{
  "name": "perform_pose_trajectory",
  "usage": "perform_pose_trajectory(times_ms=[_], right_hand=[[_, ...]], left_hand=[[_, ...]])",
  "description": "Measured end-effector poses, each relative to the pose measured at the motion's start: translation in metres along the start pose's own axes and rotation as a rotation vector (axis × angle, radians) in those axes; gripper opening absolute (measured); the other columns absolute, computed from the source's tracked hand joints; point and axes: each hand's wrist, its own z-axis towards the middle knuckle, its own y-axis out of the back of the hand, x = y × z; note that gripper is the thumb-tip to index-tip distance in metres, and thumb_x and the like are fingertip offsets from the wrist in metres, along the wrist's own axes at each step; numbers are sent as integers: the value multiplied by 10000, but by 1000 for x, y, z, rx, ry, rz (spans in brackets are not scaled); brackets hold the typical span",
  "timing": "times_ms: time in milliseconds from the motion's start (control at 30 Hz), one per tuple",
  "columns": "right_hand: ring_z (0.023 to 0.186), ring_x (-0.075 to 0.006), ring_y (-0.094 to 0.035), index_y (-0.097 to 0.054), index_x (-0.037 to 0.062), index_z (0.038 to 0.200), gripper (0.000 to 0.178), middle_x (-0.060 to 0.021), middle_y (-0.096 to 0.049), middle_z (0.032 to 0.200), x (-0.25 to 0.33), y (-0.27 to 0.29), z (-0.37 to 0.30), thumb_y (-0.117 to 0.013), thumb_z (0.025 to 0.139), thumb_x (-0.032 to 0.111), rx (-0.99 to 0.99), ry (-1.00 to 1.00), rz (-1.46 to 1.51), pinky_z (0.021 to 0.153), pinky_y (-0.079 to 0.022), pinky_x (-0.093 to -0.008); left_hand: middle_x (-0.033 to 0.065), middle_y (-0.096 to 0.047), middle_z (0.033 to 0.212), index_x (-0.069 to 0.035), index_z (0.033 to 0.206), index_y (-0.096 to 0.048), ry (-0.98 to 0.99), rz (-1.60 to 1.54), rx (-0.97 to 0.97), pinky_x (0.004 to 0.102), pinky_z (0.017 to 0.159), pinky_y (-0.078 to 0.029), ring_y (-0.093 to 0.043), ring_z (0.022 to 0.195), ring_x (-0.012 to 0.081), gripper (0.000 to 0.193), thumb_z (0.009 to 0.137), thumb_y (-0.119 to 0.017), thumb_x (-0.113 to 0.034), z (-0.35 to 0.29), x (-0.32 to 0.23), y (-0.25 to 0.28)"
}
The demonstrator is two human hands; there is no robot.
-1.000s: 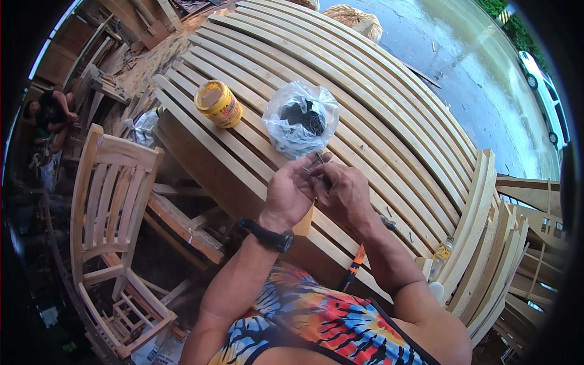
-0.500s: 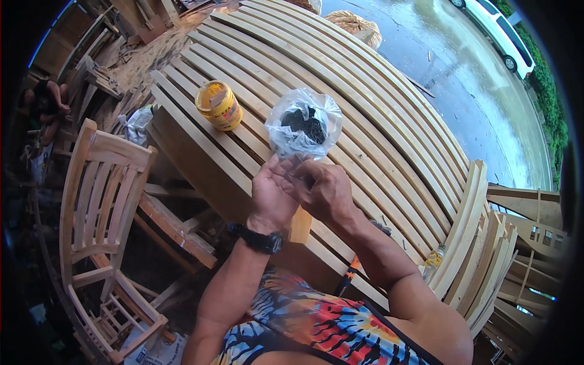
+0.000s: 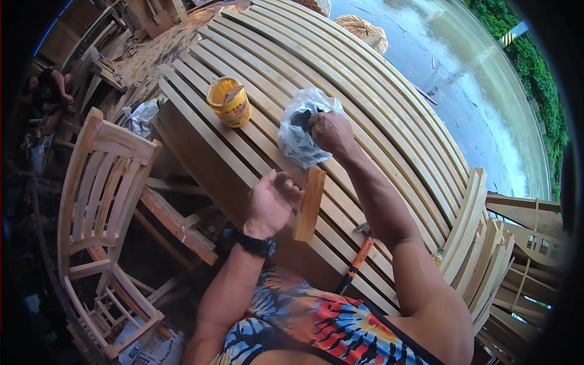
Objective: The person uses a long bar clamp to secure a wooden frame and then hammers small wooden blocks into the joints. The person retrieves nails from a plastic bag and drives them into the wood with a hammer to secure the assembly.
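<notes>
The right hand (image 3: 331,131) reaches into the mouth of the clear plastic bag (image 3: 298,146), at its right side; its fingers bend inward and their tips are hidden, so what they grip I cannot tell. The bag, dark inside, sits on the slats (image 3: 389,149), ahead of the left hand (image 3: 275,204) and to its right. The right forearm (image 3: 383,188) stretches forward, slanting leftward, back of the hand up. The left hand turns its palm up, half open, fingers loosely curled; whether it holds anything I cannot tell. Just right of it is a wooden block (image 3: 311,204); a yellow jar (image 3: 234,112) stands left of the bag.
</notes>
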Motion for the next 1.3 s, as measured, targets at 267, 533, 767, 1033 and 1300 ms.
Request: perform_pose_trajectory(times_ms=[267,533,767,1033,1300], right_hand=[[855,-373,-735,-797,158,1047,305,-201,-748,927,0,-29,26,-610,805,167,0,49,-38,787,-592,-478],[826,-390,-731,-788,128,998,265,-220,-740,898,5,-32,24,-618,803,187,-41,97,18,765,-587,-489],[780,-397,-726,-783,116,966,228,-221,-732,854,8,-33,26,-598,851,185,-96,170,63,722,-576,-500],[757,-394,-726,-775,107,935,220,-216,-728,820,3,-43,38,-593,843,189,-85,229,-11,696,-575,-493],[753,-427,-713,-737,89,987,221,-234,-719,806,-5,-33,23,-576,876,192,-113,276,59,702,-563,-521]], left_hand=[[26,-568,805,-28,1147,-602,3,2,48,404,883,-552,-591,812,204,289,1062,-448,-257,-5,-5,7],[29,-578,799,-28,1124,-621,24,-16,93,414,868,-557,-598,807,202,355,1074,-423,-318,-5,-3,7],[31,-590,797,-30,1103,-634,27,-23,109,417,866,-559,-604,803,203,364,1072,-434,-332,-8,-2,6],[25,-591,775,-24,1083,-651,18,-4,95,414,854,-567,-614,789,205,372,1067,-450,-337,-10,0,4],[16,-597,781,-32,1083,-654,9,37,86,401,853,-570,-621,794,189,346,1058,-479,-329,-17,-5,3]])
